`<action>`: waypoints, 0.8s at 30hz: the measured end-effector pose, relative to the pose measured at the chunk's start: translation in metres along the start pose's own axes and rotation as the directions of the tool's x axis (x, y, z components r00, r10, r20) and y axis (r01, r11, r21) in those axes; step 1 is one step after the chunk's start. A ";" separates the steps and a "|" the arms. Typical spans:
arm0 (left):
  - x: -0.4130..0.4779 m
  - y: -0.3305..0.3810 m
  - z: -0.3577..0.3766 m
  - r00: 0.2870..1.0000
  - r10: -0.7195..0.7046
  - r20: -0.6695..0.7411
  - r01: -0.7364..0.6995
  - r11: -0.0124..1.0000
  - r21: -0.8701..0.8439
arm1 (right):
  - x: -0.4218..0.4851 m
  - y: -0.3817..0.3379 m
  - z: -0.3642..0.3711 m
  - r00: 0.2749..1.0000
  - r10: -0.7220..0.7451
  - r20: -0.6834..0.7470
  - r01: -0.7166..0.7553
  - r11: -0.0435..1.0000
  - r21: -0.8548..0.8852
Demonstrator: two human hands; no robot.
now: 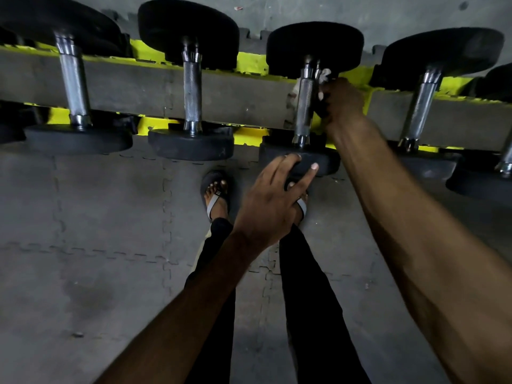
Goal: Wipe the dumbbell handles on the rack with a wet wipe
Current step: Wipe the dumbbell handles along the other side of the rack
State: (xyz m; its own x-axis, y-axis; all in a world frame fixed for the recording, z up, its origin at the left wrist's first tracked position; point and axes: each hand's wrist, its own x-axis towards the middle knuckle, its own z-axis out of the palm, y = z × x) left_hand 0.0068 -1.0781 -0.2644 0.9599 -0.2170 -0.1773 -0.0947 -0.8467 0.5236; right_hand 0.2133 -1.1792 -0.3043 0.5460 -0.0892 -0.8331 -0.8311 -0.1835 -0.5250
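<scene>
Several black dumbbells with knurled chrome handles lie across a yellow rack [252,63]. My right hand [342,102] grips a white wet wipe [324,76] against the right side of the third dumbbell's handle [304,106], near its far head. My left hand [273,202] holds the near black head [318,162] of that same dumbbell, fingers and thumb curled around its rim. Most of the wipe is hidden inside my right fist.
Neighbouring dumbbell handles stand to the left [192,98], far left [74,84] and right [424,103]. Grey interlocking floor mats [97,231] lie below. My sandalled foot [217,196] and black-trousered legs stand right under the rack's front edge.
</scene>
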 end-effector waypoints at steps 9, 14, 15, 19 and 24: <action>-0.002 -0.001 0.007 1.000 -0.011 0.001 0.011 1.000 0.003 | -0.019 0.025 -0.002 0.519 -0.853 -0.051 0.576 0.393 -0.717; -0.002 -0.001 0.006 1.000 0.001 -0.015 -0.001 1.000 0.002 | -0.028 0.033 0.003 0.417 -0.817 0.399 0.507 -0.155 -0.848; -0.002 -0.001 0.004 1.000 -0.002 -0.013 0.002 1.000 -0.001 | -0.025 0.031 0.002 0.416 -0.787 0.456 0.472 -0.242 -0.848; -0.001 -0.002 0.003 1.000 0.010 -0.007 -0.010 1.000 -0.003 | -0.016 0.006 -0.010 0.416 -0.675 0.609 0.491 -0.397 -0.776; -0.003 -0.001 0.009 1.000 -0.010 -0.023 0.009 0.999 -0.034 | -0.022 -0.012 -0.013 0.482 -0.535 0.694 0.525 -0.458 -0.717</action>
State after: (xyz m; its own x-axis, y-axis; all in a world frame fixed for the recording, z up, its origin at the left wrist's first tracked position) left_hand 0.0019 -1.0811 -0.2715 0.9667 -0.1970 -0.1632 -0.0767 -0.8318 0.5497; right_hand 0.2126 -1.1879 -0.2772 0.6340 0.7346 -0.2416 0.7434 -0.6651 -0.0714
